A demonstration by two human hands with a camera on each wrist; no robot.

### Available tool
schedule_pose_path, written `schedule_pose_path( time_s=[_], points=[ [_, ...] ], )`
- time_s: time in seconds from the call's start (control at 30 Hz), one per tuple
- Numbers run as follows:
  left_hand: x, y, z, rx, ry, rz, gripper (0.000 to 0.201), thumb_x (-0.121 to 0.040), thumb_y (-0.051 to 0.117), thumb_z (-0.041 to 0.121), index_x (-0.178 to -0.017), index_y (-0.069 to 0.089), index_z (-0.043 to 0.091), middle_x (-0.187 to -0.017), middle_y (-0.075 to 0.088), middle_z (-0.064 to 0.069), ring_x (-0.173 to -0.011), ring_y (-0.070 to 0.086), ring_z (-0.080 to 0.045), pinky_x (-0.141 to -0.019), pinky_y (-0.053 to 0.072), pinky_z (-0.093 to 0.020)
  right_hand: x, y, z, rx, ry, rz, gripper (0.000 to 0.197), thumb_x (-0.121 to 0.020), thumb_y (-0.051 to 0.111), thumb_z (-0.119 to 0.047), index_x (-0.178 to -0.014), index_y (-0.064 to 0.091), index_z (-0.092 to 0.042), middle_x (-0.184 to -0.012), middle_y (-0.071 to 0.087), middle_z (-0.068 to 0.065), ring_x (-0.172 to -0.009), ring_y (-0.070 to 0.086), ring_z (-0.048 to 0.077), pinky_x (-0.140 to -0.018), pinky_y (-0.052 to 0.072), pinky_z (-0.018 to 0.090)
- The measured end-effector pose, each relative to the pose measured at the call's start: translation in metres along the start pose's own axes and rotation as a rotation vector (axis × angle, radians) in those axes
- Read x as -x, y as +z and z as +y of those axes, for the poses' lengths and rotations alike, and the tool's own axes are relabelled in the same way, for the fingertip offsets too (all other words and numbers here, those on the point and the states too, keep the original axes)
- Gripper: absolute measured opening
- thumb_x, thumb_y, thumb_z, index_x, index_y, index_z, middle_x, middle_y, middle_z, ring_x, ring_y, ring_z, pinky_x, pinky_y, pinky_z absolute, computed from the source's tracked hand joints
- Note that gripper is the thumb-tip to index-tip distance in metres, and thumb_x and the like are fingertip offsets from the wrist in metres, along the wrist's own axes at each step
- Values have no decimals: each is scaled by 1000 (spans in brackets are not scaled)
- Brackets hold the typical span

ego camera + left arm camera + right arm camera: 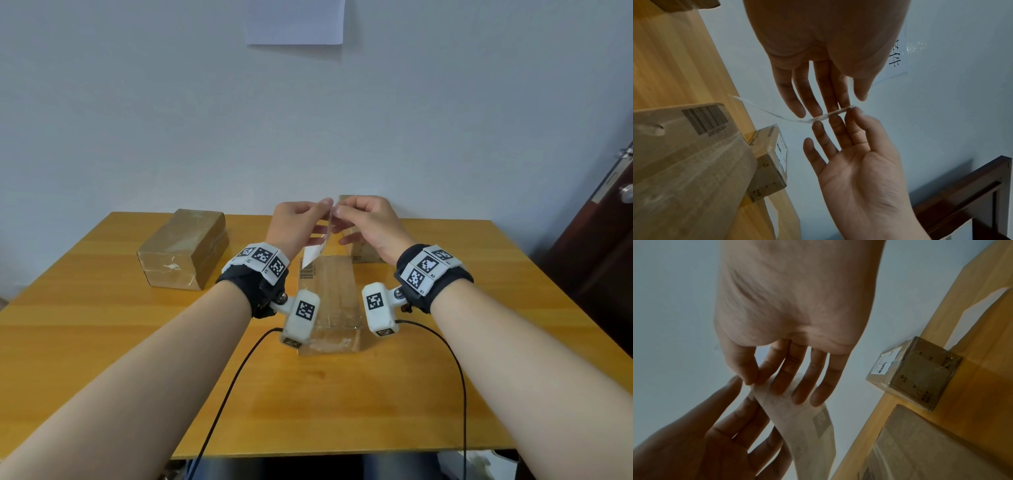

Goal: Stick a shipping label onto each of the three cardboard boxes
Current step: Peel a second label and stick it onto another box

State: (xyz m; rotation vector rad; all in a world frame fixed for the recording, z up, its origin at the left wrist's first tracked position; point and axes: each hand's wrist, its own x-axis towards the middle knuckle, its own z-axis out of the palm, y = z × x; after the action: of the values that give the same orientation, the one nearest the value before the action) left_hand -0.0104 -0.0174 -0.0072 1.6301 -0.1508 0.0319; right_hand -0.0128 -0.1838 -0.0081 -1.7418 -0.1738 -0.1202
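Cables [236, 377] run from the wrist cameras over the near edge of the wooden table [342, 404]. Behind them, in the middle, lies a long box [330, 301] wrapped in clear tape, with a barcode at its far left corner. Above this box both hands hold one shipping label [317, 251] in the air: the left hand [296, 222] and the right hand [368, 222] each pinch its top edge. Near the far left corner rests a taped brown box [185, 250]. A small box [914, 373], already labelled, stands at the far edge.
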Motion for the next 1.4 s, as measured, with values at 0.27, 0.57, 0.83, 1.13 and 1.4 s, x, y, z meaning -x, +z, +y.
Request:
schedule_pose_path(
  time_s=[0.27, 0.57, 0.83, 1.13, 1.4],
  points=[
    [0, -3, -5, -74, 31, 39, 22, -96, 68, 31, -92, 78, 11, -87, 80, 1, -80, 77, -20, -71, 64, -33, 0, -1, 0, 49, 4, -10, 19, -97, 72, -18, -104, 77, -2, -93, 80, 6, -82, 74, 17, -72, 64, 39],
    [-2, -4, -11, -67, 8, 63, 22, -98, 65, 31, -90, 76, 13, -90, 79, 1, -73, 74, -15, -67, 61, -28, 2, -2, -1, 43, 50, 7, 13, -98, 68, -17, -98, 73, -5, -87, 79, 3, -77, 73, 18, -65, 62, 34],
    [-2, -2, -10, -75, -10, 53, 23, -103, 57, 27, -97, 73, 11, -91, 77, 1, -73, 72, -12, -66, 60, -28, 2, -5, 0, 27, 87, 32, 13, -97, 68, -17, -93, 75, -7, -81, 77, 1, -77, 73, 19, -65, 61, 33],
    [-2, -2, -11, -95, -13, 52, 22, -106, 51, 25, -101, 68, 13, -92, 74, 1, -77, 71, -16, -67, 59, -31, 1, -7, 3, 19, 102, 88, 13, -94, 69, -15, -86, 77, -8, -79, 75, 6, -74, 73, 20, -74, 62, 42],
    [-4, -4, -13, -108, -25, 70, 23, -107, 49, 24, -99, 67, 11, -90, 72, 1, -77, 71, -16, -68, 59, -33, 0, -8, 4, 3, 122, 123, 12, -94, 66, -12, -88, 75, -7, -79, 74, 7, -74, 70, 21, -72, 61, 40]
  ],
)
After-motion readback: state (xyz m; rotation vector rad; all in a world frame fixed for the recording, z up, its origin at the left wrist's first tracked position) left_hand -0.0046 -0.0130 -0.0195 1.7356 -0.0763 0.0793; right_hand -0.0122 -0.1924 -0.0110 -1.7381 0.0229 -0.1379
